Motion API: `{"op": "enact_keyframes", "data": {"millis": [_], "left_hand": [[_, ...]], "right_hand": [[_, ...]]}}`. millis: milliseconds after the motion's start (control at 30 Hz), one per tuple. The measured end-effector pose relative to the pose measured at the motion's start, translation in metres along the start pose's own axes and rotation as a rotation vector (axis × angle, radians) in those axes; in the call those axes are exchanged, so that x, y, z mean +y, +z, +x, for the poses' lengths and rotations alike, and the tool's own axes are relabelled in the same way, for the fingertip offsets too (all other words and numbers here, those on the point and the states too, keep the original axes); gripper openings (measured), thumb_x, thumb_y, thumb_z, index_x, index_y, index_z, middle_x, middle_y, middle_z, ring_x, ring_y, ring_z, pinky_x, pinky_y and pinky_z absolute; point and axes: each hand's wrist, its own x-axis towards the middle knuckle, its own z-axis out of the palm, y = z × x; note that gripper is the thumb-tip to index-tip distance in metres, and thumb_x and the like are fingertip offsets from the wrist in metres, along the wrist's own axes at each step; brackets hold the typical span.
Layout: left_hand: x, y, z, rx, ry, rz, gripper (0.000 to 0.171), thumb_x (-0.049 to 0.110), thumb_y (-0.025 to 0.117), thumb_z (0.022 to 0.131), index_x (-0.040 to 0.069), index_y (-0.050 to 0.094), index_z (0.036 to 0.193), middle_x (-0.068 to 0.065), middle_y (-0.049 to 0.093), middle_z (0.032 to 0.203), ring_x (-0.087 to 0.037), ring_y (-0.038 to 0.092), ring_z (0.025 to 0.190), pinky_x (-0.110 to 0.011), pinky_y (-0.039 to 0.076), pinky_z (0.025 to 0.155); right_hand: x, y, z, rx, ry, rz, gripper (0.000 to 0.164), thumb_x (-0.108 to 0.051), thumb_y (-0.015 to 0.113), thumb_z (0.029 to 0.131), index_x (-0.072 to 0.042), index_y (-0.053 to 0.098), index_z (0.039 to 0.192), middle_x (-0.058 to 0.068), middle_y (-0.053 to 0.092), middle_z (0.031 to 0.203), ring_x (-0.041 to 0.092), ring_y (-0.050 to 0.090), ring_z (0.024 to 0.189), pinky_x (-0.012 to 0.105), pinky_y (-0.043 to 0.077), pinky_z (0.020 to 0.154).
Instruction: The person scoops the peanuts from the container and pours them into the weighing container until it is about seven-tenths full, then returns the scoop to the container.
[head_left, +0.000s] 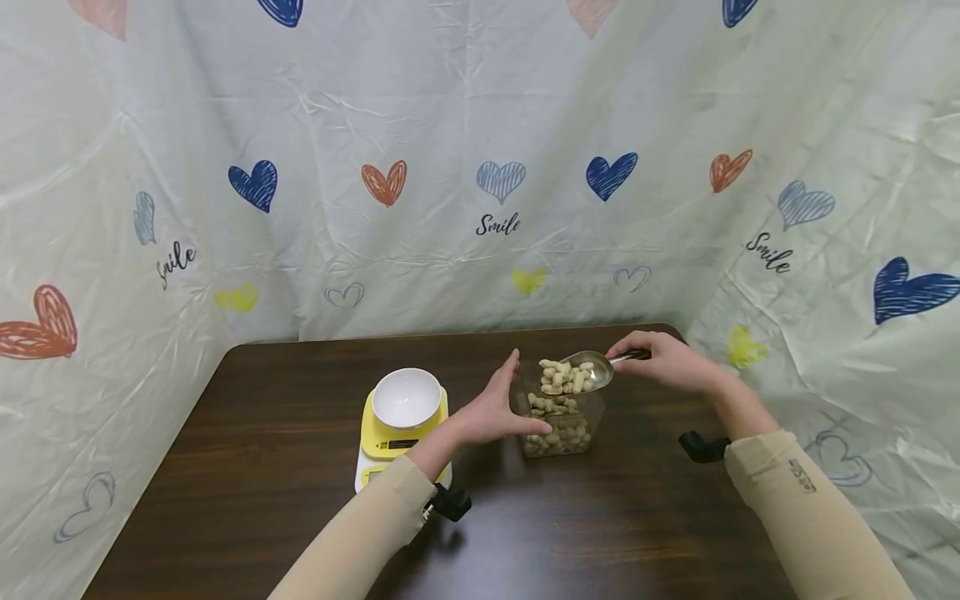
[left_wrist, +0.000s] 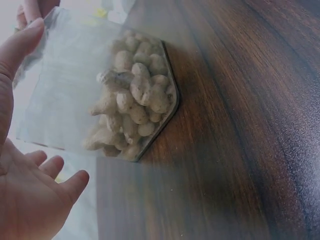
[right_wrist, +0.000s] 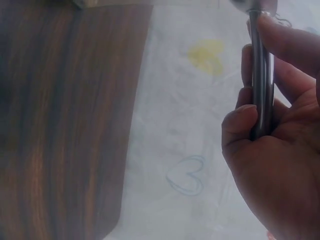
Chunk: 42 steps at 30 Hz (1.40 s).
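Head view: the right hand (head_left: 667,360) grips a metal scoop (head_left: 603,370) of unshelled peanuts (head_left: 566,377) over a clear box (head_left: 593,415); holding it level should prevent spills. Left, a white bowl (head_left: 407,398) sits on a kitchen scale (head_left: 372,437). Left wrist: the left hand (left_wrist: 32,195) spreads loosely beside the box. Right wrist: fingers (right_wrist: 240,122) curl around the handle (right_wrist: 260,75).

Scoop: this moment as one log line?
right hand: holds scoop of peanuts at container mouth | left hand: beside container, fingers spread, contact unclear | bowl: on scale
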Motion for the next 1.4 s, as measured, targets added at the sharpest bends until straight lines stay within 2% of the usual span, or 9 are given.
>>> {"op": "enact_keyframes", "data": {"millis": [167, 300, 467, 633, 800, 933, 1033, 1200, 1400], "left_hand": [[0.008, -0.007, -0.013, 0.020, 0.016, 0.038, 0.125, 0.055, 0.083, 0.081, 0.038, -0.010, 0.162, 0.003, 0.005, 0.170, -0.017, 0.011, 0.155, -0.052, 0.026, 0.118], [0.013, -0.020, -0.027, 0.039, 0.071, 0.067, 0.120, 0.054, 0.083, 0.082, 0.041, -0.004, 0.163, 0.005, 0.011, 0.170, -0.015, 0.013, 0.154, -0.051, 0.027, 0.118], [0.012, -0.041, -0.054, 0.081, 0.106, 0.114, 0.113, 0.060, 0.081, 0.081, 0.043, 0.004, 0.162, 0.014, 0.015, 0.167, -0.009, 0.017, 0.152, -0.050, 0.029, 0.117], [0.000, -0.067, -0.084, 0.158, 0.115, 0.194, 0.110, 0.061, 0.080, 0.082, 0.039, 0.010, 0.164, 0.010, 0.018, 0.167, -0.014, 0.017, 0.153, -0.051, 0.027, 0.118], [-0.023, -0.090, -0.113, 0.261, 0.067, 0.267, 0.108, 0.057, 0.082, 0.082, 0.039, 0.015, 0.164, 0.007, 0.019, 0.167, -0.020, 0.017, 0.153, -0.057, 0.028, 0.116], [-0.043, -0.108, -0.131, 0.328, 0.025, 0.329, 0.110, 0.055, 0.084, 0.081, 0.032, 0.016, 0.165, 0.000, 0.020, 0.167, -0.027, 0.017, 0.153, -0.061, 0.029, 0.114], [-0.055, -0.119, -0.141, 0.352, -0.012, 0.343, 0.114, 0.054, 0.085, 0.080, 0.026, 0.015, 0.166, -0.006, 0.020, 0.168, -0.033, 0.016, 0.153, -0.065, 0.029, 0.112], [-0.071, -0.126, -0.149, 0.343, -0.087, 0.296, 0.118, 0.054, 0.085, 0.080, 0.020, 0.013, 0.166, -0.012, 0.017, 0.168, -0.039, 0.014, 0.153, -0.069, 0.026, 0.111], [-0.087, -0.124, -0.147, 0.326, -0.143, 0.250, 0.121, 0.058, 0.084, 0.079, 0.018, 0.011, 0.166, -0.011, 0.016, 0.168, -0.039, 0.013, 0.153, -0.069, 0.026, 0.112]], "right_hand": [[0.000, 0.004, -0.003, 0.047, 0.005, 0.015, 0.026, -0.032, 0.067, 0.101, -0.016, 0.072, 0.121, 0.005, 0.065, 0.121, 0.023, 0.061, 0.107, 0.039, 0.051, 0.085], [-0.003, 0.005, -0.007, 0.084, 0.001, 0.015, 0.026, -0.030, 0.068, 0.101, -0.014, 0.072, 0.122, 0.007, 0.065, 0.122, 0.023, 0.061, 0.107, 0.038, 0.052, 0.085], [-0.010, 0.006, -0.013, 0.107, 0.015, 0.033, 0.030, -0.030, 0.068, 0.101, -0.011, 0.071, 0.124, 0.009, 0.065, 0.123, 0.024, 0.061, 0.108, 0.035, 0.052, 0.085], [-0.013, 0.009, -0.017, 0.116, 0.038, 0.046, 0.032, -0.030, 0.068, 0.101, -0.010, 0.071, 0.126, 0.011, 0.064, 0.126, 0.024, 0.062, 0.108, 0.032, 0.052, 0.083], [-0.015, 0.010, -0.019, 0.117, 0.047, 0.053, 0.034, -0.031, 0.066, 0.102, -0.009, 0.070, 0.128, 0.012, 0.064, 0.128, 0.026, 0.062, 0.111, 0.035, 0.052, 0.085], [-0.017, 0.009, -0.020, 0.124, 0.049, 0.052, 0.036, -0.031, 0.066, 0.102, -0.008, 0.068, 0.130, 0.014, 0.064, 0.129, 0.029, 0.062, 0.113, 0.039, 0.052, 0.086], [-0.020, 0.010, -0.020, 0.130, 0.056, 0.045, 0.037, -0.032, 0.066, 0.102, -0.008, 0.068, 0.130, 0.014, 0.063, 0.130, 0.030, 0.062, 0.114, 0.041, 0.052, 0.086], [-0.027, 0.013, -0.018, 0.133, 0.065, 0.034, 0.037, -0.034, 0.066, 0.102, -0.010, 0.069, 0.130, 0.015, 0.064, 0.131, 0.029, 0.062, 0.114, 0.042, 0.052, 0.087], [-0.039, 0.021, -0.013, 0.129, 0.079, 0.037, 0.038, -0.039, 0.065, 0.102, -0.012, 0.069, 0.130, 0.011, 0.063, 0.132, 0.029, 0.062, 0.114, 0.044, 0.051, 0.089]]}}
